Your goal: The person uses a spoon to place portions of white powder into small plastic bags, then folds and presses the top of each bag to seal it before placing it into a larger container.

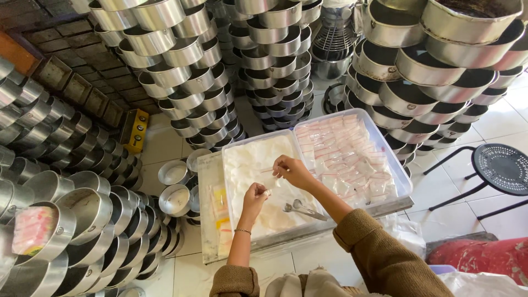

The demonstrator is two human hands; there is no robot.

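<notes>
Head view looks straight down on two bare hands over a pair of clear tubs on a metal tray point(212, 220). Both forearms come up from 6 o'clock in brown sleeves pushed back to the elbow. The left hand point(254, 193) is raised with the wrist bent, a thin bracelet on it, its fingers pinched shut on the lower end of a small clear bag point(268, 181). The right hand point(291, 170) sits just toward 1 o'clock of the left, knuckles up, its fingertips closed on the bag's top edge. The bag hangs between the two hands above the left tub point(234, 159), which holds white powder. One metal scoop point(300, 209) lies in that powder at 5 o'clock of the hands. The right tub point(404, 181), touching the left one, is packed with filled little bags point(344, 151) with pink strips, too many to count.

Round metal cake tins point(181, 55) are stacked in at least five leaning columns from 9 o'clock round to 2 o'clock; the tins themselves cannot be counted. One tin at 8 o'clock holds a pink packet point(30, 228). One black stool point(500, 168) stands at 3 o'clock on the white tiled floor, and a red cloth point(478, 256) lies at 4 o'clock.
</notes>
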